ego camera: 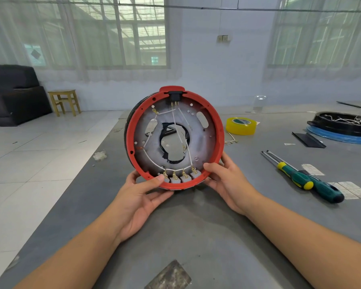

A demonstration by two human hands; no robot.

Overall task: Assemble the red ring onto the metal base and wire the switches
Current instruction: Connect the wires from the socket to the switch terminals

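The red ring [218, 130] sits around the metal base [202, 140], and both are held upright on edge above the counter [196, 226], open side toward the camera. The left hand [140, 197] holds the lower left of the ring, thumb curled over the rim beside the leftmost switch, fingers [161, 195] underneath. The right hand [225, 182] cups the lower right, thumb lying across the rim near the rightmost switch; its other fingers go behind the ring.

Four switches [180, 177] stand in a row inside the bottom of the ring, with white wires [175, 122] running from them up to the black socket [175, 97] at the top of the ring.

Risks, as I judge them:
- The assembly is carried only at its bottom edge, so it could tip away from or toward the person if either grip loosens.
- The left thumb is just beside a brass terminal; pressing there could bend it or pull a wire loose.
- The wires cross the base's ragged centre hole; rubbing on that edge could nick the insulation.
- Whether the ring is screwed to the base cannot be told; if not, it could slide off.

Right of the ring lie yellow tape [240, 125] and screwdrivers [308, 180]. The tape core has a green label, and paper slips lie by the screwdrivers; none of that print is legible.
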